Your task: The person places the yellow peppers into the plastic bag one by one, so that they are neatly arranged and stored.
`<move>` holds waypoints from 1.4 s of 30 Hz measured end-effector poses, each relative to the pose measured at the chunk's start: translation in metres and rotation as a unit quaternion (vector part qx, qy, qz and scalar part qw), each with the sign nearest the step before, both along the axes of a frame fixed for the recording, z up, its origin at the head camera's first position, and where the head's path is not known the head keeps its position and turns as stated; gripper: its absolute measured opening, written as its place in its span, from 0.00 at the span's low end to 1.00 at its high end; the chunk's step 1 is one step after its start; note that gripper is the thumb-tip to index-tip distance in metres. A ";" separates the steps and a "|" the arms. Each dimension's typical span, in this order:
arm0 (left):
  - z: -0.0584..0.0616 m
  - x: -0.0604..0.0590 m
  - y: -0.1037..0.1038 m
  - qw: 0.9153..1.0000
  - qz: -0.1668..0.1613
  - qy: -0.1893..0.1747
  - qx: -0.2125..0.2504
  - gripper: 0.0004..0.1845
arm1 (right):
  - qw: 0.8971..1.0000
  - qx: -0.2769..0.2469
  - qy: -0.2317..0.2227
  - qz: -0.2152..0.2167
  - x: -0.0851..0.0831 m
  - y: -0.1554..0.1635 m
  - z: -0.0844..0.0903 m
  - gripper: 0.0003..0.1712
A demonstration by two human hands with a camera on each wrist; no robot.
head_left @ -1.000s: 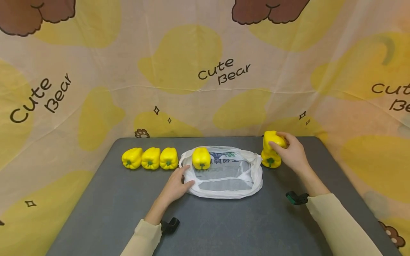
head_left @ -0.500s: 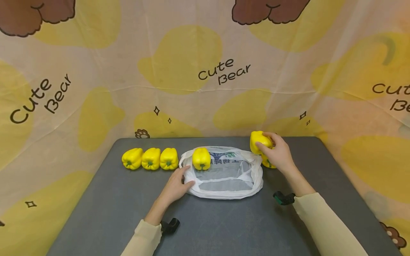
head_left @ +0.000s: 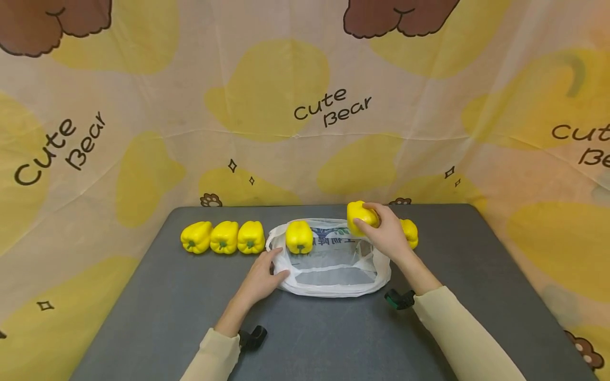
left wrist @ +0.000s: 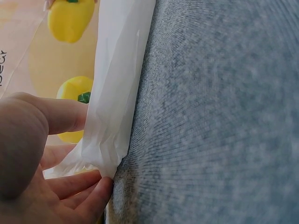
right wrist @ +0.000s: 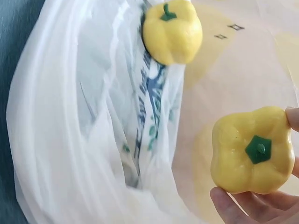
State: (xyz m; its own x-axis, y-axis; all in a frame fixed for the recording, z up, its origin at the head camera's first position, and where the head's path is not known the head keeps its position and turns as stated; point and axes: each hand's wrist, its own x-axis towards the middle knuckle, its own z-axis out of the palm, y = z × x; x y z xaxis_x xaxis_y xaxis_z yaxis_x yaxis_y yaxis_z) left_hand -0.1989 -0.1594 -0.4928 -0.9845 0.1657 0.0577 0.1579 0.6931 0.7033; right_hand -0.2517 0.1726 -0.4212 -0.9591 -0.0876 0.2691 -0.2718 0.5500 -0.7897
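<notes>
My right hand point(head_left: 389, 233) grips a yellow bell pepper point(head_left: 358, 218) and holds it above the back right rim of a white plastic bag point(head_left: 329, 290). In the right wrist view, the green stem of this pepper point(right wrist: 252, 151) faces the camera. The bag lies on the table with its mouth spread, and another yellow bell pepper point(head_left: 299, 237) sits inside at the back left. My left hand point(head_left: 259, 276) holds the bag's left rim. Close up in the left wrist view, its fingers point(left wrist: 96, 193) touch the folded plastic point(left wrist: 114, 84), which hides some fingertips.
On the dark grey table point(head_left: 305, 338), three yellow bell peppers point(head_left: 224, 236) stand in a row left of the bag. One more bell pepper point(head_left: 411, 234) stands to the right, partly behind my right hand. A patterned cloth point(head_left: 267, 95) hangs behind and at both sides.
My right hand has carried its bell pepper leftward, from above the right-hand pepper to over the bag's back right edge. My left hand and the bag stay in place.
</notes>
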 end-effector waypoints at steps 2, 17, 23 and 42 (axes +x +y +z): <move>0.000 0.000 0.000 1.000 0.001 0.002 -0.003 0.32 | 1.000 0.002 -0.005 0.006 0.000 -0.006 -0.002 0.34; -0.001 0.000 -0.003 1.000 0.003 -0.006 -0.005 0.33 | 0.999 -0.011 -0.046 0.011 -0.001 -0.047 -0.014 0.33; -0.001 0.001 -0.002 1.000 0.000 -0.006 -0.002 0.33 | 0.999 -0.009 -0.051 0.012 -0.007 -0.060 -0.020 0.33; -0.002 -0.001 -0.001 1.000 -0.008 0.005 -0.001 0.32 | 0.995 0.020 -0.094 0.027 -0.016 -0.075 -0.042 0.34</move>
State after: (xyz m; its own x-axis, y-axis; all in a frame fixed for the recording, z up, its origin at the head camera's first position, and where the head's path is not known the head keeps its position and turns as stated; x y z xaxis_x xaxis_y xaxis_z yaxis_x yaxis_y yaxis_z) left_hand -0.1994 -0.1603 -0.4943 -0.9809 0.1824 0.0676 0.1769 0.6919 0.7000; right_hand -0.2675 0.0977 -0.4630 -0.9859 -0.1466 0.0809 -0.1511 0.5711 -0.8068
